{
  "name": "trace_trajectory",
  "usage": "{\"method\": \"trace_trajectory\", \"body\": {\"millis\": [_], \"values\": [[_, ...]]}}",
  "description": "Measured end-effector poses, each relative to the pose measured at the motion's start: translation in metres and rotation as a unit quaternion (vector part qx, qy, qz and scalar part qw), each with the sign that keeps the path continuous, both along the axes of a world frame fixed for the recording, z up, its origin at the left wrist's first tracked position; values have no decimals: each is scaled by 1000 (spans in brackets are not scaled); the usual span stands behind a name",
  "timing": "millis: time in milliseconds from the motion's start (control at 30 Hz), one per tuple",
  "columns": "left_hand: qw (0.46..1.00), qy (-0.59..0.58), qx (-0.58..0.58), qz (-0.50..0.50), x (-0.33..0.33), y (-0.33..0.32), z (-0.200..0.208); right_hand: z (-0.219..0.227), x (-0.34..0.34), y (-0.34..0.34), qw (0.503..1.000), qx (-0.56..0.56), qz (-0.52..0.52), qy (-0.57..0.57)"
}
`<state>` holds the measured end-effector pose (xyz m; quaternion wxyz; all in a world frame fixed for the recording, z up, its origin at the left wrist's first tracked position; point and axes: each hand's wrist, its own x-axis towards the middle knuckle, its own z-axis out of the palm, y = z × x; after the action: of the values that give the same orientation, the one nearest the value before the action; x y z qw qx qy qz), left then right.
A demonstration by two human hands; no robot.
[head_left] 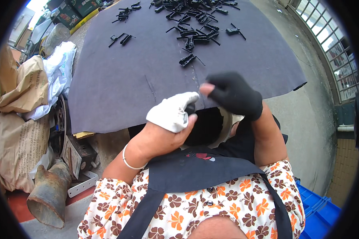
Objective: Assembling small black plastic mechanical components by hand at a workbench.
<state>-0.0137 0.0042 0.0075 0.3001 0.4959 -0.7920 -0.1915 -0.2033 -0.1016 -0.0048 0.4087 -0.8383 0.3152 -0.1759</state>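
I find the left hand [169,113] curled round a dark piece [190,108] at the cloth's [115,87] near edge. Right hand's [235,95] fingers bent; closure, I cannot tell. I recommend steadying the left grip first.

Now shows white on the left glove [168,111], black on the right glove [237,95], orange-and-brown flowers across the shirt [189,207]!
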Motion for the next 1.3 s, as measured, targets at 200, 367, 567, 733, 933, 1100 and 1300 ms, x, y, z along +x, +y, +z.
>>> {"method": "trace_trajectory", "body": {"millis": [200,367,567,733,933,1100,1300], "values": [[996,-36,-60,50,11,-14,0,-27,30,-28,934,-266,-198,131],[973,-95,-205,40,21,-36,14,-31,12,-18,943,-292,-156,-30],[983,-97,-54,-148,10,-27,21,-5,3,11,973,161,17,-162],[940,280,129,-148,8,-24,12,-2,11,20,917,319,-69,-230],[876,458,150,-1,-1,-22,2,-10,17,23,854,440,-117,-252],[885,438,140,71,-4,-26,-1,-8,19,33,951,-158,-53,-259],[865,472,171,8,-12,-21,-8,-19,25,34,955,-79,-134,-253]]}}
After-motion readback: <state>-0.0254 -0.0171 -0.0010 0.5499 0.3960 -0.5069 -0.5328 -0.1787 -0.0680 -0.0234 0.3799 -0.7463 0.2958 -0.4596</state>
